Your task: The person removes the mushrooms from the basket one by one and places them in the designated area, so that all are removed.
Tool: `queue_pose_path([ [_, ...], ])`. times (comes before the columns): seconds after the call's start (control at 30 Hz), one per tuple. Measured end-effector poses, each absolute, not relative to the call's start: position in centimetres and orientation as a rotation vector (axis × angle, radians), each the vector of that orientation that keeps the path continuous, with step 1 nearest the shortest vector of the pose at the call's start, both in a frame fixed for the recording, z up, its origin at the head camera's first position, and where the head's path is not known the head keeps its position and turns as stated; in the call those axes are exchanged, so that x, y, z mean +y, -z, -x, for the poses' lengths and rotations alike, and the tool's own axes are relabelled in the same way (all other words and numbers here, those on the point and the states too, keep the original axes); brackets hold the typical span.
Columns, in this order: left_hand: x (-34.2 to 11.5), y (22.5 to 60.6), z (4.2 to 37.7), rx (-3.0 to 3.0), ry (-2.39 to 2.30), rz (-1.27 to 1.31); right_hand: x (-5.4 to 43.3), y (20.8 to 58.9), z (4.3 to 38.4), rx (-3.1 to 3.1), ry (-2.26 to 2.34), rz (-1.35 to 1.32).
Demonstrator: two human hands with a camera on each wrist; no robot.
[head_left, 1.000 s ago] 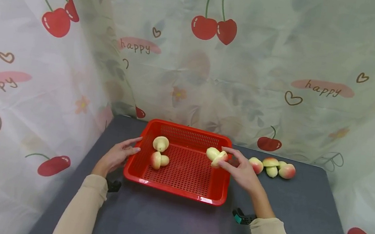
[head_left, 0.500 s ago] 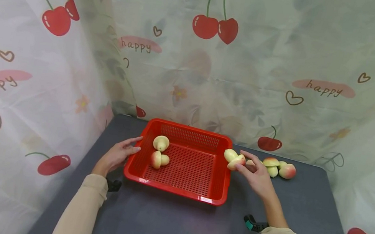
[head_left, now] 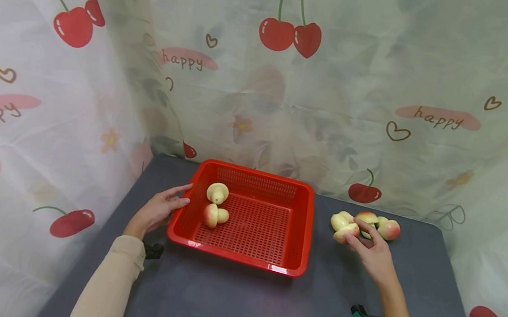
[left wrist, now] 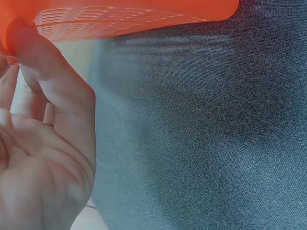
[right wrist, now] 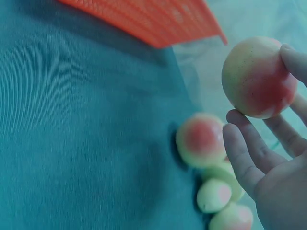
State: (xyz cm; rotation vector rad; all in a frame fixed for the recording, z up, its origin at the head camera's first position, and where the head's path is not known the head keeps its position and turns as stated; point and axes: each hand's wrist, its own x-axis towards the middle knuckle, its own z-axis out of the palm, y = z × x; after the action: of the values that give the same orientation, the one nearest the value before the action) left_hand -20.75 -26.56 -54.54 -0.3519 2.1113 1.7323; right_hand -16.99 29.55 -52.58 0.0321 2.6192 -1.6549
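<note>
My right hand (head_left: 375,256) pinches the cap of a pale toy mushroom with a pink-red blush (right wrist: 256,79), held beyond the right side of the red basket. In the right wrist view its round cap faces the camera, hiding the stem. Close by on the table lie more mushrooms, one blushed red (right wrist: 200,139), one with its pale stem end showing (right wrist: 213,195). My left hand (head_left: 157,211) holds the left rim of the red basket (head_left: 242,263), thumb against the rim in the left wrist view. Inside the basket are two mushrooms, one upper (head_left: 217,193), one lower (head_left: 215,216).
The basket stands on a dark grey cloth-covered table (head_left: 237,308). A white curtain (head_left: 332,136) printed with cherries and "happy" encloses the back and both sides. The table mushrooms sit near the back edge, right of the basket.
The right hand has carried its mushroom rightward, from over the basket's right side to the mushrooms on the table. The left hand and basket stay in place.
</note>
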Motion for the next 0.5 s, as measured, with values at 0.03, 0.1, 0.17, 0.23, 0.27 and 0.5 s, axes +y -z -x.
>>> queue_pose_path([
  [0.03, -26.6, 54.5, 20.7, 2.110, -1.733, 0.353, 29.9, 52.6, 16.9, 2.631, 1.643, -0.061],
  [0.1, -26.5, 54.5, 20.7, 2.108, -1.731, 0.353, 30.8, 52.9, 16.8, 2.644, 1.633, -0.114],
  [0.17, -26.6, 54.5, 20.8, 2.110, -1.729, 0.351, 31.6, 53.1, 16.7, 2.647, 1.637, -0.155],
  [0.23, -26.6, 54.5, 20.8, 2.112, -1.728, 0.353, 32.4, 53.3, 16.6, 2.654, 1.649, -0.189],
  [0.27, -26.6, 54.5, 20.8, 2.113, -1.728, 0.354, 32.8, 53.5, 16.5, 2.658, 1.655, -0.204],
  [0.5, -26.6, 54.5, 20.8, 2.119, -1.721, 0.359, 35.1, 54.4, 15.5, 2.683, 1.686, -0.303],
])
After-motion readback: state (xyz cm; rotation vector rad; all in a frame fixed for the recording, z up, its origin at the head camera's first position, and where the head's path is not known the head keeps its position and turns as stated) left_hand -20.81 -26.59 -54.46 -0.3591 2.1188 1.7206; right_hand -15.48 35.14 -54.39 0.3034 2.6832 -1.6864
